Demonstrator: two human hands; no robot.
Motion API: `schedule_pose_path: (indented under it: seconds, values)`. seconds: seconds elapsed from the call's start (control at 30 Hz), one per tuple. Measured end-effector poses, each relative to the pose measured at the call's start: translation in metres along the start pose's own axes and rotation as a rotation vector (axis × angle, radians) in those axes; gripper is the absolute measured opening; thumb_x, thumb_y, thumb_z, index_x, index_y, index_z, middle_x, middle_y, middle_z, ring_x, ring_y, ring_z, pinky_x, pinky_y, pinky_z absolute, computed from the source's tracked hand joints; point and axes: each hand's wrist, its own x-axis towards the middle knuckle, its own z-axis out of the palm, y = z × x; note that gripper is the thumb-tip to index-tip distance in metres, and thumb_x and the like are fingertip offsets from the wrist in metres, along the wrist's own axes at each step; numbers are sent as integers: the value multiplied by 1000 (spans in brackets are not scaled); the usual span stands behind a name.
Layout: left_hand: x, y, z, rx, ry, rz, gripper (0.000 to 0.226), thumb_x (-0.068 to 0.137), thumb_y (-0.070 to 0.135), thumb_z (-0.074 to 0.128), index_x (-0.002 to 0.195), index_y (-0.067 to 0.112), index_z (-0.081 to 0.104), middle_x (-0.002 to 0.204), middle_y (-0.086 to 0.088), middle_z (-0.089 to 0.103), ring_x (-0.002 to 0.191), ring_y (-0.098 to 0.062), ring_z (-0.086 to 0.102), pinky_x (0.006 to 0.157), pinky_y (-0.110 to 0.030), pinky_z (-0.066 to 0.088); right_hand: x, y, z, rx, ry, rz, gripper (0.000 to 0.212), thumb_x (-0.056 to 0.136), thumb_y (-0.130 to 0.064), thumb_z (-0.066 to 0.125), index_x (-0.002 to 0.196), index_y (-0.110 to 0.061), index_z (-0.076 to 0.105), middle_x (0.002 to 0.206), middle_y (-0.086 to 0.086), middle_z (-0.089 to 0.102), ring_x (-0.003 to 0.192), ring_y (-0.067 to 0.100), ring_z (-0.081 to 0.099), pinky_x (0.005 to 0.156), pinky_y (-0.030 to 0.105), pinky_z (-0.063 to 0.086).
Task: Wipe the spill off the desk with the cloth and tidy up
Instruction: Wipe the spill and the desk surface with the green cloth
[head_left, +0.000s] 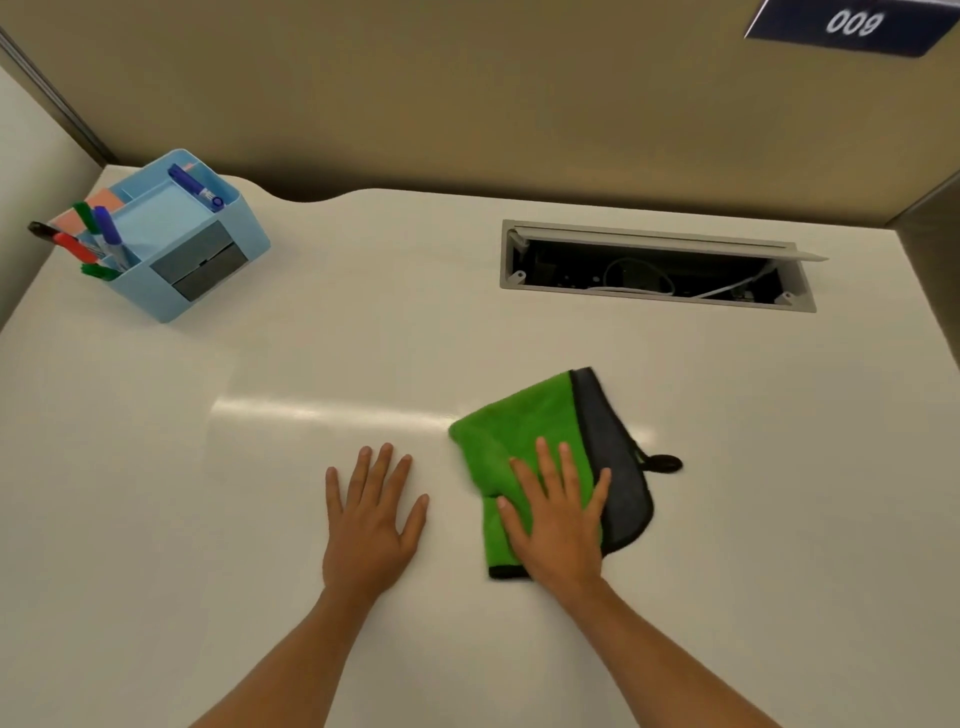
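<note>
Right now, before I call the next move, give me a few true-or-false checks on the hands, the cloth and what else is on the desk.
1. The right hand lies flat on the green cloth. True.
2. The left hand is holding a marker. False: it rests open on the bare desk.
3. The cloth is stuffed into the blue organizer. False: it lies on the desk, far from it.
4. The cable hatch in the desk stands open. True.
5. Markers stand in the organizer. True.
</note>
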Motion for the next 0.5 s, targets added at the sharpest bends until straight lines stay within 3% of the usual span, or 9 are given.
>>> schedule_pose_path:
  seconds: [0.2,0.5]
  values:
    - [-1,0,1,1,11,9,59,95,51,31,146,21,42,157,-4,33,149,-22,18,118,-59,9,0,13,0,1,-21,-112,51,94,-63,30,138,-41,43,159,-4,28,150,19,14,114,69,6]
    - [-1,-3,5,14,15,10,59,96,52,31,146,22,40,158,-3,32,149,-22,16,118,-59,10,89,16,-13,44,-22,133,56,95,-63,23,146,-40,31,163,-4,18,151,20,6,113,69,-3]
